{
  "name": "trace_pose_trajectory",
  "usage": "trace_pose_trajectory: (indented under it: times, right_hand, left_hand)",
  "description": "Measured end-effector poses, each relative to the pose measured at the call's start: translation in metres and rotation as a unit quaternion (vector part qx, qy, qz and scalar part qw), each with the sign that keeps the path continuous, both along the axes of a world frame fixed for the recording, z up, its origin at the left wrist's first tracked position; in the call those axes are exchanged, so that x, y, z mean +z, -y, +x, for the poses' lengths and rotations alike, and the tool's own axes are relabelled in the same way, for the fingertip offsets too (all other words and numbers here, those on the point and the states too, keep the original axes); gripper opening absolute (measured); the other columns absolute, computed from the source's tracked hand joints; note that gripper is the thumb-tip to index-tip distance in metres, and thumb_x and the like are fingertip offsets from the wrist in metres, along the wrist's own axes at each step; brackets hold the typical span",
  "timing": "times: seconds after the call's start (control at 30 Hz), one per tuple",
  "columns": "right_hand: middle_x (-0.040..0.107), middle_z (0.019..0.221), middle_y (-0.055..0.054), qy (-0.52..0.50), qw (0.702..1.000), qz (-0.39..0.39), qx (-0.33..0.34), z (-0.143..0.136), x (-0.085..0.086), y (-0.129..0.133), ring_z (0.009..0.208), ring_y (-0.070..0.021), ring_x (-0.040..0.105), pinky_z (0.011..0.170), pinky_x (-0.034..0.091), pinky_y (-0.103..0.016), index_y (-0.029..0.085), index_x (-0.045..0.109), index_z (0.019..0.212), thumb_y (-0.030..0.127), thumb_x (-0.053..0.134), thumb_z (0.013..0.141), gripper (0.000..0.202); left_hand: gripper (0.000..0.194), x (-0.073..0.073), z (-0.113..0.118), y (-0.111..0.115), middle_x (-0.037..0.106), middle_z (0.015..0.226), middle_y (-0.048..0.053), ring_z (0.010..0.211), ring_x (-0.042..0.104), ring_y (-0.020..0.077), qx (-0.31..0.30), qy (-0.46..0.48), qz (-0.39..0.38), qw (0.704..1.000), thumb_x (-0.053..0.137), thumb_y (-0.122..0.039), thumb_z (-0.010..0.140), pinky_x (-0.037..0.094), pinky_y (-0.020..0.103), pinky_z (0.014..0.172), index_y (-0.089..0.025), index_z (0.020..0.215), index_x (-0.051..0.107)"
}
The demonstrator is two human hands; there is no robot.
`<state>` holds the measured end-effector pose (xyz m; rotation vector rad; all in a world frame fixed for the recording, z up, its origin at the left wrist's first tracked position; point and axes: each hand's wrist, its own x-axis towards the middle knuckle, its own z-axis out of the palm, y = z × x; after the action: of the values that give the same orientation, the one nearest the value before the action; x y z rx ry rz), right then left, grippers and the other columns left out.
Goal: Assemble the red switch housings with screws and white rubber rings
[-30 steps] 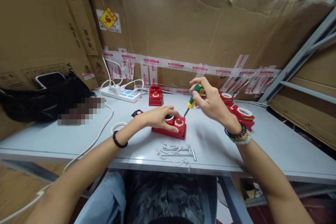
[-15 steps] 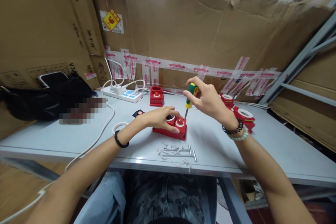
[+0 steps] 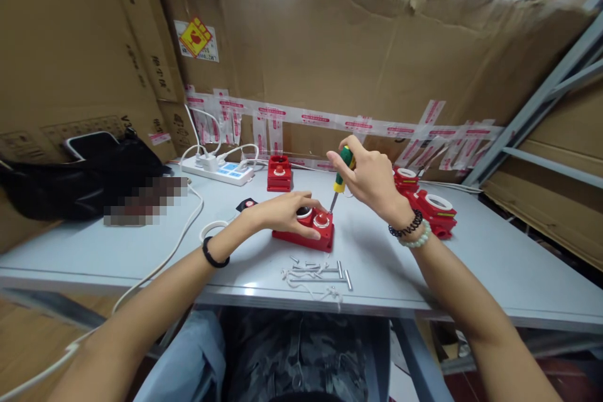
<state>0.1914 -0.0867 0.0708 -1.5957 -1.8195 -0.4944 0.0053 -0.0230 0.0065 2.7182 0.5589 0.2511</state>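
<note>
My left hand [image 3: 286, 211] rests over a red box [image 3: 301, 239] on the table, thumb along its front and fingers across its top, steadying it. A round red button [image 3: 322, 220] in a white ring and a dark round part in another white ring show on its top. My right hand [image 3: 372, 181] grips the green and yellow handle of a screwdriver [image 3: 338, 184]. The shaft slants down, its tip at the box's far right corner; the screw head there is too small to make out.
In front of the box lie loose screws, T-shaped metal rods [image 3: 347, 281] and white string. Behind stand another red box [image 3: 279, 177] and a white power strip [image 3: 221, 171]. More red housings [image 3: 436, 217] are at right, a white ring [image 3: 210, 227] and black bag [image 3: 42, 185] at left.
My right hand has rotated a little around the screwdriver handle, its thumb shifting. The screwdriver tip stays at the same corner, and my left hand keeps its hold on the red box.
</note>
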Motion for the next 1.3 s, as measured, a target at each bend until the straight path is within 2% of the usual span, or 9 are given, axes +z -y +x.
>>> trace_pose_trajectory:
  times: [0.17,0.3,0.37,0.53,0.73,0.9,1.1,1.23,1.3]
  right_hand:
    - [0.064,0.078,-0.001,-0.047,0.986,-0.067,0.148,0.002,0.003,0.002,0.058,-0.0136,0.054,0.060,0.038,-0.026,0.021,0.048,0.121,0.031,0.038,0.090,0.034]
    - [0.058,0.063,0.000,-0.009,0.999,-0.008,0.044,-0.003,0.001,0.003,0.055,-0.0155,0.052,0.058,0.034,-0.027,0.020,0.059,0.103,0.048,0.046,0.088,0.033]
    - [0.059,0.064,-0.001,0.000,1.000,0.005,0.010,-0.004,0.000,0.003,0.058,-0.0172,0.053,0.058,0.034,-0.028,0.021,0.058,0.105,0.049,0.043,0.089,0.036]
    - [0.064,0.084,-0.003,-0.036,0.988,-0.072,0.132,0.001,0.005,0.006,0.064,-0.0142,0.055,0.061,0.038,-0.026,0.021,0.051,0.119,0.032,0.046,0.088,0.033]
    - [0.063,0.073,-0.003,0.007,0.999,-0.021,0.023,0.002,0.006,0.007,0.062,-0.0164,0.055,0.060,0.037,-0.027,0.021,0.058,0.108,0.043,0.053,0.085,0.033]
    - [0.063,0.083,-0.002,-0.009,0.984,-0.102,0.149,0.005,0.010,0.011,0.066,-0.0141,0.057,0.063,0.041,-0.025,0.021,0.049,0.117,0.027,0.055,0.083,0.036]
    - [0.060,0.070,0.000,0.001,0.998,-0.038,0.042,0.005,0.004,0.007,0.058,-0.0148,0.054,0.059,0.038,-0.027,0.021,0.051,0.103,0.037,0.059,0.082,0.028]
    - [0.062,0.080,0.000,-0.019,0.984,-0.103,0.147,0.005,0.007,0.012,0.064,-0.0139,0.055,0.060,0.040,-0.025,0.022,0.044,0.114,0.027,0.059,0.078,0.039]
    - [0.061,0.078,0.000,-0.019,0.981,-0.109,0.159,0.003,0.008,0.013,0.063,-0.0133,0.055,0.059,0.040,-0.024,0.022,0.046,0.110,0.026,0.059,0.078,0.035]
  left_hand:
    - [0.061,0.001,0.000,0.000,0.048,0.091,0.001,0.077,0.051,0.0169,-0.001,-0.001,-0.002,1.000,0.060,-0.065,0.073,0.037,0.025,0.070,-0.031,0.123,0.056]
    - [0.060,0.002,0.000,0.000,0.048,0.091,0.002,0.078,0.051,0.0173,0.001,-0.003,-0.002,1.000,0.061,-0.065,0.073,0.037,0.026,0.070,-0.031,0.122,0.057]
    - [0.061,0.002,0.000,0.000,0.048,0.091,0.002,0.079,0.051,0.0175,0.001,-0.002,-0.002,1.000,0.061,-0.065,0.073,0.037,0.026,0.071,-0.030,0.123,0.056]
    - [0.062,0.002,0.000,0.001,0.047,0.090,0.001,0.076,0.051,0.0166,0.000,-0.003,-0.004,1.000,0.061,-0.065,0.073,0.037,0.026,0.071,-0.030,0.123,0.056]
    - [0.060,0.001,0.000,0.000,0.047,0.091,0.001,0.077,0.051,0.0163,0.002,-0.003,-0.002,1.000,0.061,-0.064,0.073,0.037,0.025,0.070,-0.030,0.122,0.056]
    - [0.061,0.001,0.000,0.000,0.047,0.091,0.001,0.076,0.050,0.0161,-0.004,-0.001,-0.001,1.000,0.061,-0.064,0.073,0.037,0.025,0.070,-0.029,0.122,0.056]
    - [0.059,0.002,0.000,0.001,0.047,0.092,0.001,0.077,0.051,0.0162,0.001,-0.003,-0.007,1.000,0.061,-0.064,0.074,0.038,0.025,0.070,-0.030,0.122,0.056]
    - [0.060,0.001,0.000,0.000,0.048,0.091,0.001,0.077,0.050,0.0165,0.002,-0.002,-0.001,1.000,0.061,-0.063,0.073,0.038,0.025,0.070,-0.029,0.122,0.056]
    - [0.060,0.001,0.000,0.000,0.048,0.091,0.001,0.077,0.050,0.0165,0.000,-0.002,-0.001,1.000,0.061,-0.063,0.073,0.038,0.025,0.070,-0.028,0.122,0.056]
